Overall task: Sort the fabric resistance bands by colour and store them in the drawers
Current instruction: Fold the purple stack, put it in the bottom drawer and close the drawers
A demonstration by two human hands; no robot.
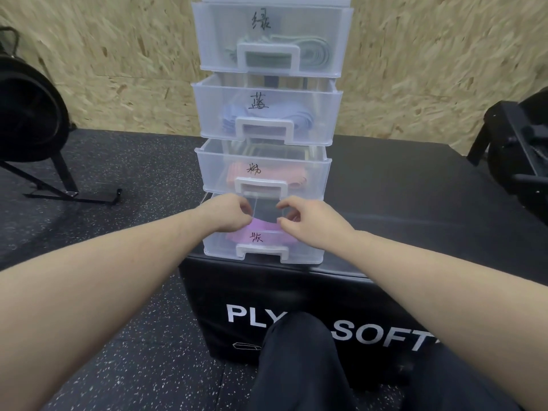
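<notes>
Knee (pixel 299 351) nearest. Left hand (pixel 229 213) and right hand (pixel 308 218) each pinch 1 end of the purple band (pixel 261 225) over the open bottom drawer (pixel 261 247). Likely soft, light, floppy; edge grip suits.

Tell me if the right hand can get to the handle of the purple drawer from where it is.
Probably yes. The right hand sits at the open top of the bottom drawer, over the purple band. The drawer's white handle lies just below on the front, with nothing covering it.
</notes>
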